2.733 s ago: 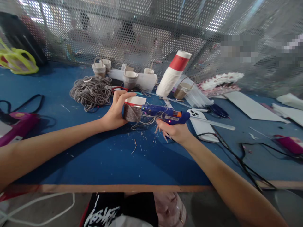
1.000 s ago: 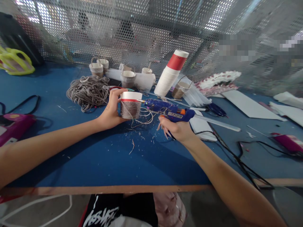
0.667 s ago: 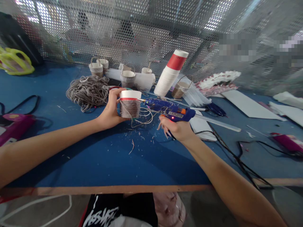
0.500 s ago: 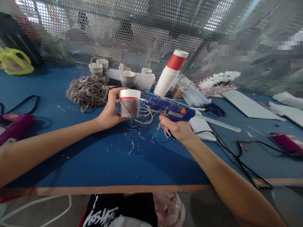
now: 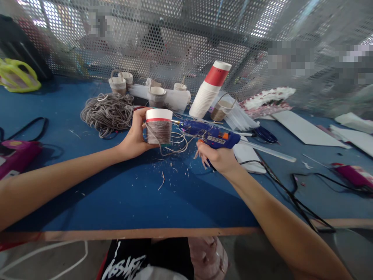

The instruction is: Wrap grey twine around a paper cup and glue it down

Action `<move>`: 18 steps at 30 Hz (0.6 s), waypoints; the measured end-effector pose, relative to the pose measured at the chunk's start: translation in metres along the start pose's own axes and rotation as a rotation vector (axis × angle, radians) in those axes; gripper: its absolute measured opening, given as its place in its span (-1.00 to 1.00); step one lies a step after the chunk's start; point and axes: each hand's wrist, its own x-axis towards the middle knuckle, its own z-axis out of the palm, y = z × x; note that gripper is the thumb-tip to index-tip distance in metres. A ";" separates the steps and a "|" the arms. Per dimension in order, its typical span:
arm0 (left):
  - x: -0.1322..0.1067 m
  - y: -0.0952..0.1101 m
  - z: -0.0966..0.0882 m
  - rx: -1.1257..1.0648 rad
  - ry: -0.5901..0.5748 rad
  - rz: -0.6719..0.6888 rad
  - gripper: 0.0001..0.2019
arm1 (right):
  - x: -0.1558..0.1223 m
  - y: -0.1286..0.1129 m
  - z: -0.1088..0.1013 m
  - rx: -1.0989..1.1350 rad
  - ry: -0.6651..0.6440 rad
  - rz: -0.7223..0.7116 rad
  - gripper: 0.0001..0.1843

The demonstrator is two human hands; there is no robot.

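Observation:
My left hand point(image 5: 134, 136) is wrapped round a paper cup point(image 5: 159, 126) held upright above the blue table point(image 5: 116, 194). The cup has a white rim, a thin red band and grey cord wound round its lower part. A loose end of the cord point(image 5: 175, 146) curls down from it to the table. My right hand point(image 5: 217, 157) grips a blue glue gun point(image 5: 208, 134). Its nozzle points left and touches the cup just below the red band.
A heap of grey cord point(image 5: 107, 112) lies behind the cup. Several cord-covered cups point(image 5: 118, 83), a leaning stack of paper cups point(image 5: 208, 91), glue sticks point(image 5: 241, 118), a white phone point(image 5: 247, 155), black cables point(image 5: 291, 190) and two magenta glue guns point(image 5: 14, 153) lie about. Perforated metal point(image 5: 175, 39) closes the back.
The cup went from tilted to upright and rose a little. The glue gun stayed at its side, shifting slightly up and left with it.

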 end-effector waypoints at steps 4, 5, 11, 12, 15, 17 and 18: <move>0.000 -0.003 0.001 -0.104 0.029 -0.003 -0.13 | 0.000 0.000 0.000 0.016 0.006 -0.009 -0.66; 0.000 -0.004 0.002 -0.130 0.033 -0.010 -0.12 | 0.001 0.000 0.000 0.013 0.007 -0.016 -0.67; 0.000 -0.006 0.000 -0.204 0.043 -0.047 -0.10 | 0.002 0.001 -0.001 -0.036 -0.010 -0.109 -0.65; 0.000 -0.006 0.000 -0.205 0.043 -0.042 -0.10 | 0.003 0.001 -0.001 -0.039 -0.005 -0.117 -0.65; 0.000 -0.006 -0.001 -0.201 0.041 -0.035 -0.12 | 0.002 0.003 -0.001 -0.039 -0.006 -0.126 -0.65; -0.001 -0.006 -0.001 -0.203 0.035 -0.040 -0.11 | 0.002 0.003 -0.001 -0.037 -0.014 -0.130 -0.66; -0.001 -0.007 -0.001 -0.207 0.034 -0.042 -0.11 | 0.002 0.003 -0.001 -0.037 -0.012 -0.129 -0.66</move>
